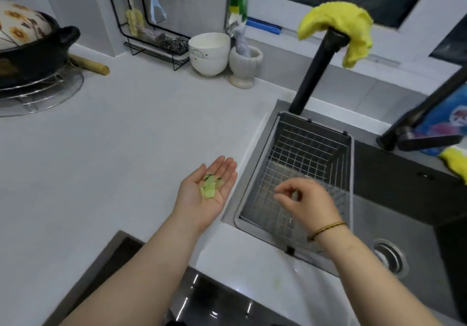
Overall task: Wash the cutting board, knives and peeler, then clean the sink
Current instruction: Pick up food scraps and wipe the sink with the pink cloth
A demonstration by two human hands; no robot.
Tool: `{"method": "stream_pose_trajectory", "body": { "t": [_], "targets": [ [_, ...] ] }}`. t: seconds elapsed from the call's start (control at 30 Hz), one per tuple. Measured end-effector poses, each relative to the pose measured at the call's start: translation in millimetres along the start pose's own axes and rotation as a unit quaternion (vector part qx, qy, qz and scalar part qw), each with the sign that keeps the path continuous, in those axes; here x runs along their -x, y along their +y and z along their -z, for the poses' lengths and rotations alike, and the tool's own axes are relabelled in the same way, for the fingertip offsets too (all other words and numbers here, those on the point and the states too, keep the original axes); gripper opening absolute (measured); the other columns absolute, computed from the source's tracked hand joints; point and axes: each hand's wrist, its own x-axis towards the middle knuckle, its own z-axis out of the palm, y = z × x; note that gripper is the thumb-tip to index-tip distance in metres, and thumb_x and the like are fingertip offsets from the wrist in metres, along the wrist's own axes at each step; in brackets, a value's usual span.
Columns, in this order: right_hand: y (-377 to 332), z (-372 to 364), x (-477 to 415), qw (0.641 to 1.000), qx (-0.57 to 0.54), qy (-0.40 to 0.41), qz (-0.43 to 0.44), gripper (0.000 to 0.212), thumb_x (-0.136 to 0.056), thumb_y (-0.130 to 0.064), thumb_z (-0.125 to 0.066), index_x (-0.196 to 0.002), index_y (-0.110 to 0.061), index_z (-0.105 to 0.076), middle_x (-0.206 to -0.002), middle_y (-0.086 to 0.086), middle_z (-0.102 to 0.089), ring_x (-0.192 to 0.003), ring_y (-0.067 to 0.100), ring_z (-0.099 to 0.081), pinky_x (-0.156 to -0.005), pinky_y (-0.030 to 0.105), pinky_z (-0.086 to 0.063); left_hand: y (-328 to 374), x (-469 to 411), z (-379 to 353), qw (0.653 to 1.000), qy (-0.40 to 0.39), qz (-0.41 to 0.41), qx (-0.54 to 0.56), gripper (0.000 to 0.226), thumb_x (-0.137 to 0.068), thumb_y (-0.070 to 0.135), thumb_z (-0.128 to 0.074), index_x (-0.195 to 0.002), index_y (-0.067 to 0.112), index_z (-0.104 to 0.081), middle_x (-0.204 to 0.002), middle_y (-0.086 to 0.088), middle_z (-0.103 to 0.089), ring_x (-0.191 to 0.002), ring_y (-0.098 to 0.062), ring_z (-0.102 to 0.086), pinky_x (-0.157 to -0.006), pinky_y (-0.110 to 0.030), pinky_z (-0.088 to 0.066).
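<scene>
My left hand lies palm up over the white counter, just left of the sink's edge, fingers straight, carrying several pale green vegetable peelings. My right hand hovers over the wire basket that sits in the left part of the steel sink. Its fingers are curled with thumb and fingertips close together; whether they pinch a scrap I cannot tell. The sink drain shows at the right. No cutting board, knife or peeler is in sight.
A black faucet with a yellow cloth draped on it rises behind the basket. Another black tap stands right. White bowls, a mortar, a wire rack and a black pot line the counter's back. A dark stovetop lies near me.
</scene>
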Motion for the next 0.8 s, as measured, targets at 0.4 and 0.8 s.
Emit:
{"method": "stream_pose_trajectory", "body": {
  "t": [0.4, 0.8],
  "targets": [
    [68.0, -5.9, 74.8, 0.985, 0.026, -0.151, 0.075, 0.029, -0.086, -0.02, -0.059, -0.114, -0.015, -0.06, -0.091, -0.007, -0.045, -0.096, 0.007, -0.035, -0.089, 0.016, -0.031, -86.6, 44.5, 2.3, 0.999, 0.01, -0.046, 0.001, 0.057, -0.096, 0.017, -0.034, -0.061, -0.006, -0.071, -0.071, -0.017, -0.07, -0.06, -0.025, -0.07, -0.052, -0.03, -0.058],
    [58.7, -24.2, 91.0, 0.976, 0.058, -0.178, 0.112, 0.018, -0.087, -0.022, -0.057, -0.1, -0.01, -0.062, -0.094, -0.005, -0.043, -0.111, 0.018, -0.044, -0.092, 0.02, -0.032, -85.1, 64.9, 22.2, 0.997, -0.03, -0.066, 0.005, 0.061, -0.007, -0.004, -0.086, -0.065, -0.01, -0.071, -0.076, -0.02, -0.071, -0.065, -0.031, -0.071, -0.049, -0.035, -0.057]
  ]
}}
